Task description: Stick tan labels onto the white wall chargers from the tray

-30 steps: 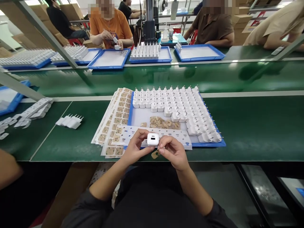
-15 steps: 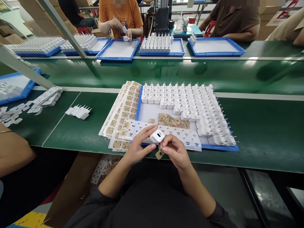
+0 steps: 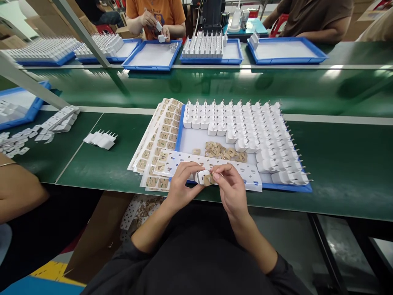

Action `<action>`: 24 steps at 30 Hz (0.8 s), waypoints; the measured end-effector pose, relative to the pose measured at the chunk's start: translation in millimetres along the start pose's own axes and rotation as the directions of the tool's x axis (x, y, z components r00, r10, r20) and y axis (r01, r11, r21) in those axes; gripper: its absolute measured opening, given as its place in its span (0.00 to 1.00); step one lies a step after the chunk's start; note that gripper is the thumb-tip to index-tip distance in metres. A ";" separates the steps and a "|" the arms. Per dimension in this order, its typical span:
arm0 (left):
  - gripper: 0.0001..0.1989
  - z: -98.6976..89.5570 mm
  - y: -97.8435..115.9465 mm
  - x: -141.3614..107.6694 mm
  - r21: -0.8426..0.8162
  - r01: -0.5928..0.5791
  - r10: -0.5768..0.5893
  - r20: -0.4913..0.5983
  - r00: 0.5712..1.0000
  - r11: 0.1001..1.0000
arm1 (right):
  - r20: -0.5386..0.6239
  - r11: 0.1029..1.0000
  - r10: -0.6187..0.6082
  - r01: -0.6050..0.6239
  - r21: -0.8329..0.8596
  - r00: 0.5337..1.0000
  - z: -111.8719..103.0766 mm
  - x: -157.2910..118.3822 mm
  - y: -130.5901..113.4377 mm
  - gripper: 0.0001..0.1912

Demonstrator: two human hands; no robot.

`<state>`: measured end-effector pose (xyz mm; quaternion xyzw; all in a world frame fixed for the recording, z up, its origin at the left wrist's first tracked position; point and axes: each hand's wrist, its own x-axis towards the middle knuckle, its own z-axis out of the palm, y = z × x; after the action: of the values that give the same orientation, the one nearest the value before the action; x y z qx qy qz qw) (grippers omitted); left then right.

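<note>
Left hand grips white boxy plastic charger between thumb and fingers, right hand pinches tan die-cut sticker at charger's face, unreadable print on orange fabric T-shirt beyond fingers, flat green tabletop beneath.

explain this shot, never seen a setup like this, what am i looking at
No robot here: a camera worn on the person's head looks forward and down. The bare left hand holds a white adapter; the right hand pinches a tan piece at or just in front of the adapter's face. On the green table sits a blue tray with rows of white adapters, prongs up, and a heap of tan pieces. A punched white sheet lies across the tray's near side; sheets of tan pieces lie to the left.
</note>
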<state>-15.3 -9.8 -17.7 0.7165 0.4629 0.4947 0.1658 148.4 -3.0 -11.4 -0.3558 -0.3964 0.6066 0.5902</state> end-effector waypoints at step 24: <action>0.16 1.2 3.4 0.7 0.065 -0.031 0.033 -0.023 0.999 0.997 | -0.049 0.986 -0.063 0.054 -0.158 0.997 11.0 0.0 1.7 0.05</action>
<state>-12.5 -10.8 -15.5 0.7228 0.4690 0.4908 0.1291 137.8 -3.6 -8.2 -0.4055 -0.4369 0.5461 0.5886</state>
